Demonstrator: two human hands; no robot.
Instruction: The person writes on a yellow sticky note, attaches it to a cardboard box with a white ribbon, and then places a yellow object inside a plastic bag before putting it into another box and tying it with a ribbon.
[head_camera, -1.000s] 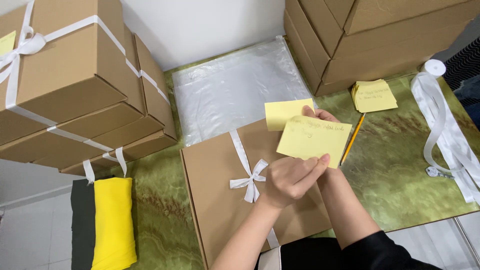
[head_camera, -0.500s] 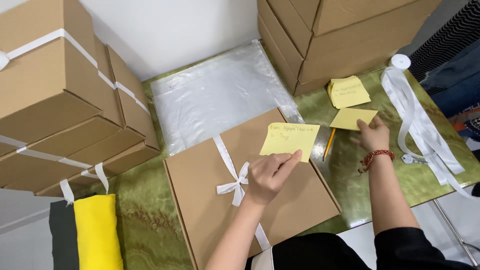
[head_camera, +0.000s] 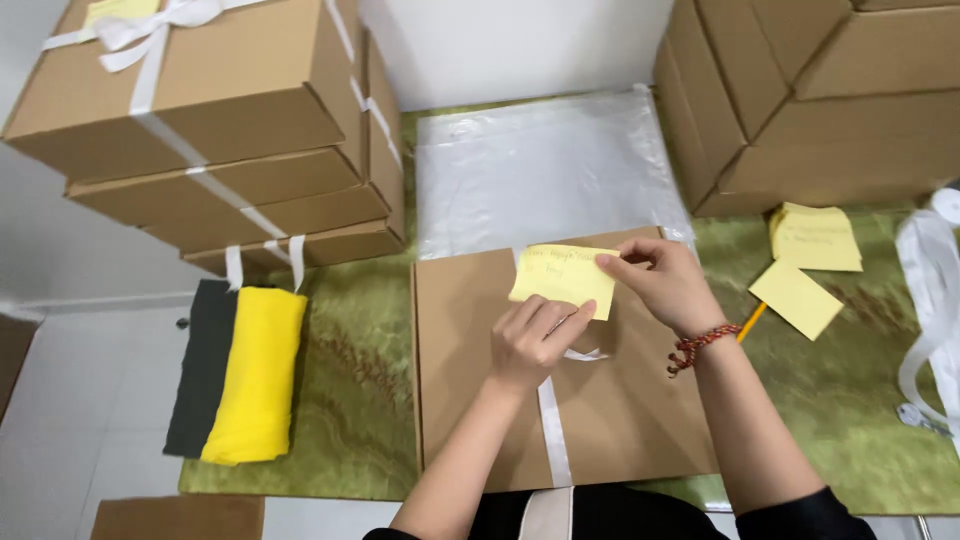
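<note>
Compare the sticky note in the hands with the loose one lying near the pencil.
The held note is pinched by the right hand and left hand over the box; the loose note lies free on the green mat. The held note shows writing; the loose note looks blank. Both are yellow.

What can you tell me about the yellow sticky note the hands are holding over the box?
The yellow sticky note is a small pale-yellow paper rectangle with faint handwriting along its top. It lies flat and slightly tilted over the brown cardboard box with the white ribbon. The right hand pinches its right edge; the left hand touches its lower edge.
</note>
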